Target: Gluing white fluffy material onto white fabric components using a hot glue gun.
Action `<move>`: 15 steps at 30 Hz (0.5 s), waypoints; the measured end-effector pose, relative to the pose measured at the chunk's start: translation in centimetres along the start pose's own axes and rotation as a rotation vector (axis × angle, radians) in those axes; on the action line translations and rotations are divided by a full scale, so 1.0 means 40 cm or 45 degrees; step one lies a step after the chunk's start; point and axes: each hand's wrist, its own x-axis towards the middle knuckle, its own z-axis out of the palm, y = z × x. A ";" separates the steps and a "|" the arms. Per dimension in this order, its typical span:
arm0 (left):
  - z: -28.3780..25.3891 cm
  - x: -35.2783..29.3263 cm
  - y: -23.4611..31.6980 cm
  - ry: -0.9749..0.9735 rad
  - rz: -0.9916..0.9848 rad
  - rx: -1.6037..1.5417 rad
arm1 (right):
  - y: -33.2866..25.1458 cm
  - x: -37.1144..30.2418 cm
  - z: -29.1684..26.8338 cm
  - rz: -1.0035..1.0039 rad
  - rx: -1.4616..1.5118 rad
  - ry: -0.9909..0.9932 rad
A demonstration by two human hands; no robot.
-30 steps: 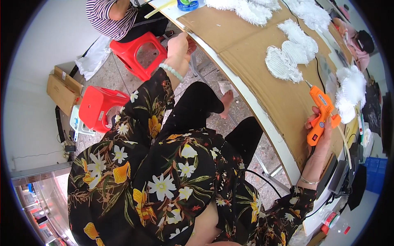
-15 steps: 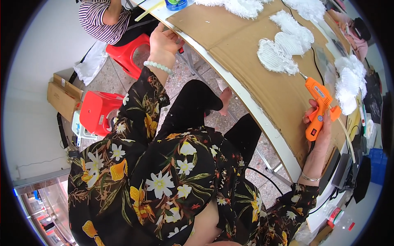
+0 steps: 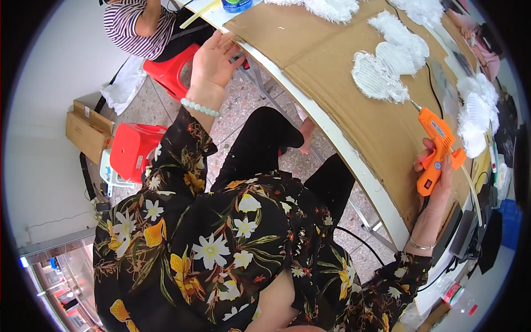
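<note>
My right hand (image 3: 437,166) is wrapped round the handle of an orange hot glue gun (image 3: 435,146) at the right of the table. The gun's metal nozzle points toward a cluster of white fluffy ribbed pieces (image 3: 381,76) lying on the cardboard, its tip close to the edge of the nearest one. A pale glue stick (image 3: 472,187) trails from the back of the gun. With palm turned up and fingers spread, my left hand (image 3: 214,62) is beside the table's left edge, its fingertips close to that edge. Nothing lies in it.
A brown cardboard sheet (image 3: 326,72) covers much of the white table. More white fluffy pieces (image 3: 477,113) lie right and at the far side. A blue-green container (image 3: 237,4) stands at the far edge. Red stools (image 3: 133,152) are on the left, near a seated person (image 3: 138,25).
My left hand has shifted slightly left and down, its fingers opening out more. The glue gun in my right hand has moved a little to the right and tilted.
</note>
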 end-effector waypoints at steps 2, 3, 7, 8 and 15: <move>-0.020 -0.008 0.005 -0.052 -0.016 0.091 | -0.001 0.001 0.003 -0.004 0.000 -0.001; -0.029 -0.012 0.006 -0.107 -0.036 0.183 | -0.002 0.001 0.005 -0.020 -0.005 0.008; -0.053 -0.017 -0.006 0.057 0.026 0.278 | 0.004 0.005 -0.001 0.008 0.019 0.026; -0.055 -0.015 -0.012 0.043 0.065 0.275 | 0.003 0.005 -0.005 0.011 0.020 0.032; -0.059 -0.019 -0.022 0.069 0.318 0.310 | 0.000 0.005 0.014 -0.039 0.021 0.061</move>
